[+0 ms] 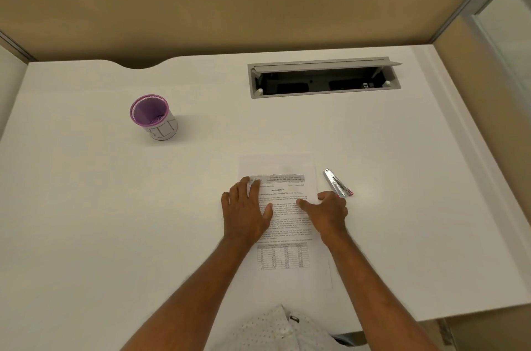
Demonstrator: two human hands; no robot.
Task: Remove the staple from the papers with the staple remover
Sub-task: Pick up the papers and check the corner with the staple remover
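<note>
Pressing flat on the papers [283, 207], the left hand [247, 214] lies spread, fingers fanned over the upper left part of the top sheet. The right hand [327, 211] rests at the sheets' right edge, thumb out across the print, holding nothing; its other fingers are partly hidden, curled toward the staple remover [337, 183] just beyond. That tool lies loose on the white desk [115, 221], just right of the papers, slanted, its metal end away from the person. It looks small, light and stiff, probably best pinched across its sides near the pink end. The sheets are thin and floppy and would slide on the smooth desk, so a flat palm near the stapled corner should steady them. The staple itself is too small to make out.
</note>
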